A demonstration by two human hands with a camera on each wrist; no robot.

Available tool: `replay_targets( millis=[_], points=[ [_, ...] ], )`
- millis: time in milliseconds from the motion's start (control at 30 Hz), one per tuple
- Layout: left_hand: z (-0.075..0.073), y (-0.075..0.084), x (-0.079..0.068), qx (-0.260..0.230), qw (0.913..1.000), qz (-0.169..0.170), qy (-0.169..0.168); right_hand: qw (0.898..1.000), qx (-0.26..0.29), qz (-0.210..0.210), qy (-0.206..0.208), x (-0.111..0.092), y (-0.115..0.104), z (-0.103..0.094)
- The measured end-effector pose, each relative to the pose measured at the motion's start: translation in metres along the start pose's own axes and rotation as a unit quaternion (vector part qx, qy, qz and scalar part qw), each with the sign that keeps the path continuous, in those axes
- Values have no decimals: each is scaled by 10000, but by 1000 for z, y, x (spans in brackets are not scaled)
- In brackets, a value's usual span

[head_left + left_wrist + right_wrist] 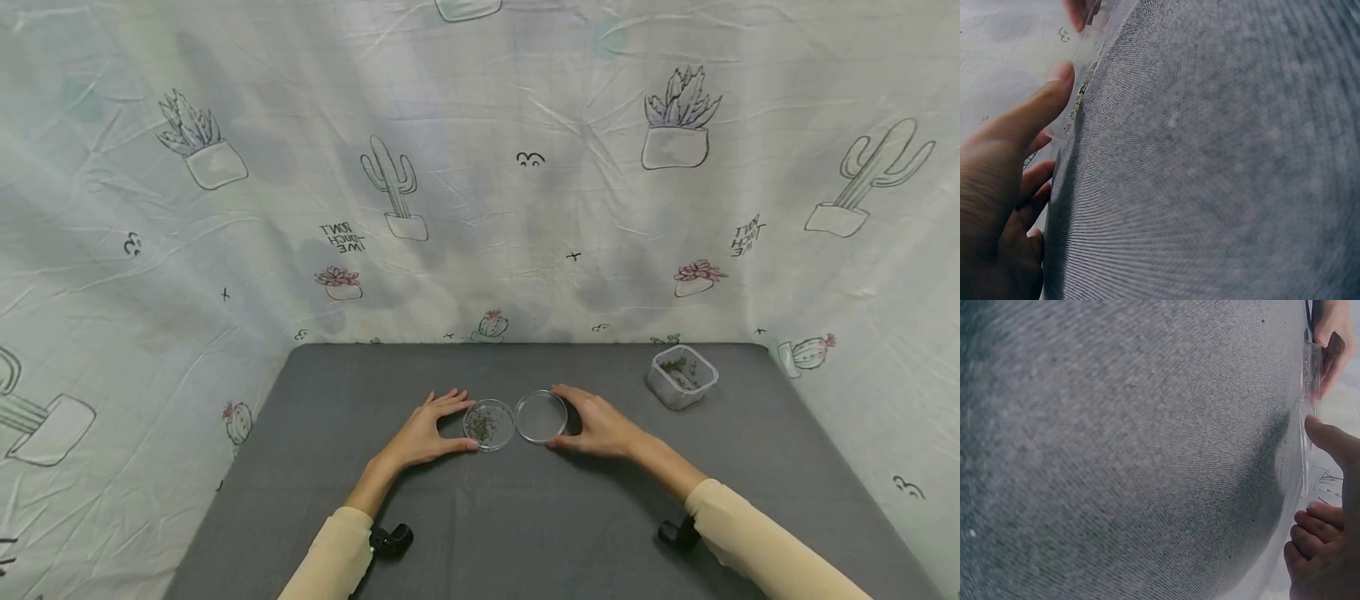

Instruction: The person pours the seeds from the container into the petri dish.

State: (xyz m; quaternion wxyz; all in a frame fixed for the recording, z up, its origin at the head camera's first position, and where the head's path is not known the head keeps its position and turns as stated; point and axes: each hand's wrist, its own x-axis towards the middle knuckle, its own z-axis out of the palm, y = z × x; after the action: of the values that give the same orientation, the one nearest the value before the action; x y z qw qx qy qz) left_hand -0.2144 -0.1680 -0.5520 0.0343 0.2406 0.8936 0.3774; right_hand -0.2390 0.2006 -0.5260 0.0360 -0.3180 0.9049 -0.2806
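Observation:
Two round clear petri dishes lie side by side on the grey table, their rims close together or touching. The left petri dish [489, 425] has dried green-brown bits [482, 427] scattered in it, mostly to its left side. My left hand [420, 435] grips this dish by the rim between thumb and fingers. Nothing shows inside the right petri dish [542, 417], whose right edge my right hand [602, 427] holds between thumb and fingers. In the left wrist view the thumb [1054, 94] is at the dish's near edge, with bits visible along it.
At the back right of the grey table [360, 375] stands a clear square plastic tub [681, 379] with more dark green bits in it. A white curtain [480, 200] printed with cacti and potted plants hangs behind and along the sides.

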Motion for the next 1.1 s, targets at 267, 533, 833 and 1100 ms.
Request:
replay_targets(
  millis=[267,533,833,1100],
  points=[
    [-1,0,2,-29,10000,36,-11,9996,208,-74,200,3,-2,-1],
    [1,0,2,60,9999,-2,-127,9949,968,-101,280,8,-5,-2],
    [1,3,-1,-32,10000,17,-67,9767,2133,-40,232,20,-11,5],
    [1,5,-3,-30,9999,-80,-87,9609,2763,-129,79,34,-20,15]
  ],
)
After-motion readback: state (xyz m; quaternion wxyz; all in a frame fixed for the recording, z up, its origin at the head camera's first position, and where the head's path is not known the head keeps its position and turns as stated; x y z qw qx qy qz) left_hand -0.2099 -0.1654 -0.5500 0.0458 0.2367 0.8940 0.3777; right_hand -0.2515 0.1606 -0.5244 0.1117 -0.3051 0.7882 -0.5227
